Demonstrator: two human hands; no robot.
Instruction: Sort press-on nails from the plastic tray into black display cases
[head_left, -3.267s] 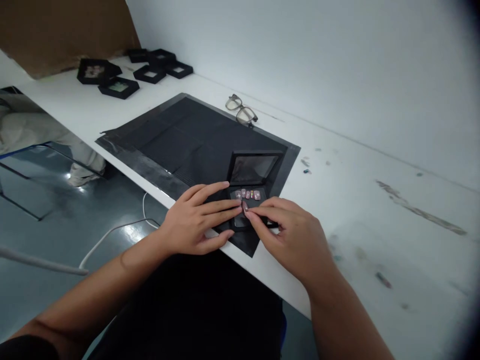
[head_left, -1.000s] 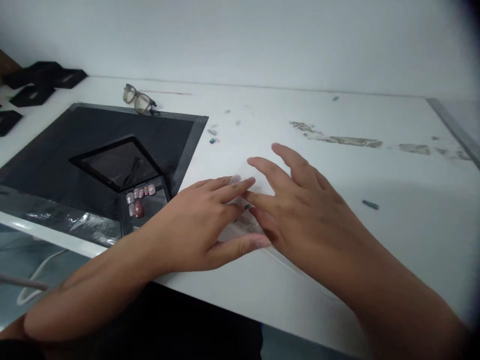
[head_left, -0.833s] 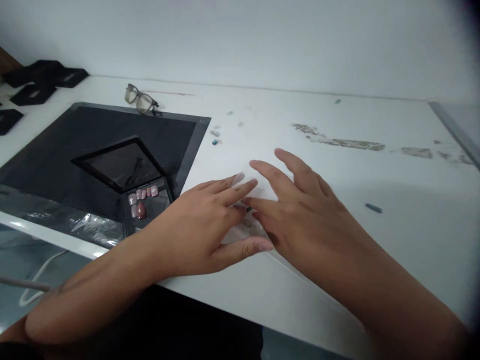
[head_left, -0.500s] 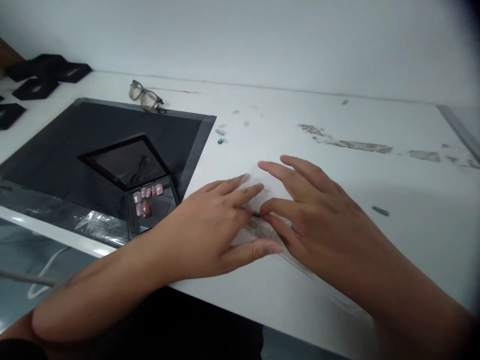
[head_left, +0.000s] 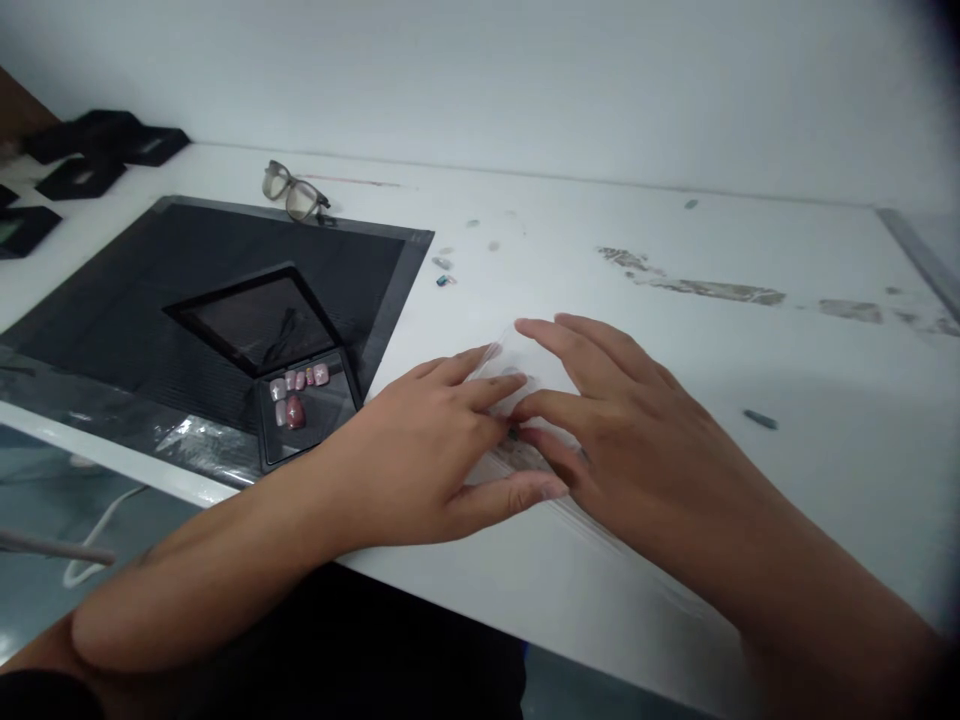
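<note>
A clear plastic bag [head_left: 517, 350] lies on the white table beneath both hands, with small pieces dimly visible through it. My left hand [head_left: 442, 450] rests on the bag, fingers stretched out and thumb apart. Beside it, my right hand [head_left: 607, 410] brings thumb and forefinger together at a small dark piece [head_left: 513, 433], its other fingers raised. Whether that piece is inside the bag I cannot tell. Left of my hands, an open black case [head_left: 307, 445] with a raised lid holds several pink press-on nails [head_left: 295, 411], some with a silvery cross.
The case stands on a black mat [head_left: 360, 240]. Eyeglasses [head_left: 300, 198] lie at its far edge. Small loose pieces [head_left: 444, 281] are scattered beyond my hands, and a dark sliver [head_left: 760, 419] lies to the right. Several black boxes [head_left: 82, 177] sit at the far left.
Both hands stay at the same spot on the bag, with slight finger movement. The small dark piece at my right fingertips shows a little more. The view has shifted slightly.
</note>
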